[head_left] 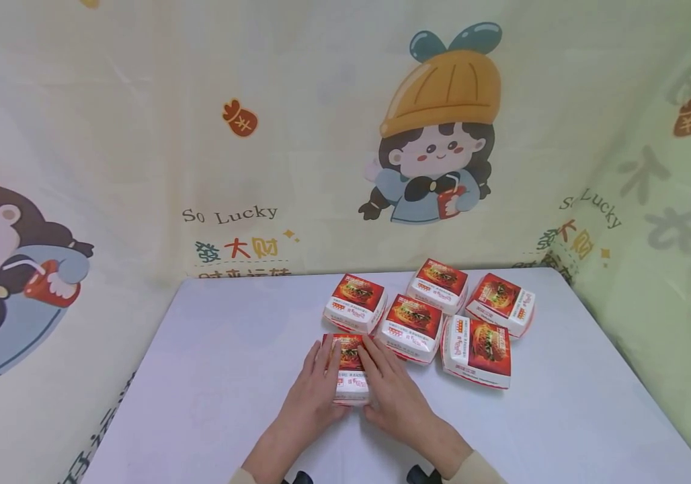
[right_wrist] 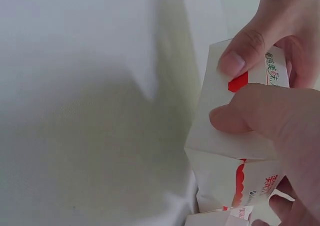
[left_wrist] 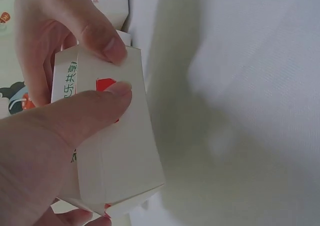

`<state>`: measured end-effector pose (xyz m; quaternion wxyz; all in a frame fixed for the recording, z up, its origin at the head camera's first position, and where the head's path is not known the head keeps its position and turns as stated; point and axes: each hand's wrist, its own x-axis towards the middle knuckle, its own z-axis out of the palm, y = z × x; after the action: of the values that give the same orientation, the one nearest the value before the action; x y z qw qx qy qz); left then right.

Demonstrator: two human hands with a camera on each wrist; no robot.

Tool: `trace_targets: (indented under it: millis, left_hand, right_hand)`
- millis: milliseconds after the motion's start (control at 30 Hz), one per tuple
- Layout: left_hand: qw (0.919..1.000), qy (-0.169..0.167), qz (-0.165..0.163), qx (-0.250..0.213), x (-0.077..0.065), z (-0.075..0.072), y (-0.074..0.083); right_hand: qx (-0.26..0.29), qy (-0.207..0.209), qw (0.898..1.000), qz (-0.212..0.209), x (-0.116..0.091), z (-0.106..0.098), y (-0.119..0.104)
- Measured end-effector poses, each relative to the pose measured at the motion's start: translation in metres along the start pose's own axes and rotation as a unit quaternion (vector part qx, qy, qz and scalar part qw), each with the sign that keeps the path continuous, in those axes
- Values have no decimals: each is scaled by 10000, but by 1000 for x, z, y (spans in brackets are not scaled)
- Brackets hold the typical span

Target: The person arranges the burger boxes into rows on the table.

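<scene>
Both wrist close-ups, same box (left_wrist: pixel 125 151)

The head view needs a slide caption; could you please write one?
Both hands grip a burger-print box on a pale table, with five similar boxes beyond and to the right.

Cream fabric walls (head_left: pixel 309 168), printed with a cartoon figure (head_left: pixel 439 131) in a yellow cap, small red pouches (head_left: pixel 240 119) and the words "So Lucky" (head_left: pixel 230 215), rise behind and to both sides of a white table (head_left: pixel 230 363). Soft light leaves faint shadows across its pale surface.
</scene>
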<state>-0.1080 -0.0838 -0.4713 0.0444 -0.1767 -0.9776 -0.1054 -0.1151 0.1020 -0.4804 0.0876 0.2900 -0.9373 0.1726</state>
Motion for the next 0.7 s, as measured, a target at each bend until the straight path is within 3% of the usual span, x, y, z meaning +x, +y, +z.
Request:
trace_targets:
  millis: [200,467,700]
  left_hand:
    - [10000,89,-35,-19,-3,-5,1]
    - [9990,396,183,63,-7,-9,6]
    - [9991,312,233,-189,-11,-13,7]
  right_hand:
    - [153,-206,9997,-18,0,-5,-2]
    - [347,27,9992,-220,-3,-8,-3]
    - [342,-16,9990,-278,-6,-13,-5]
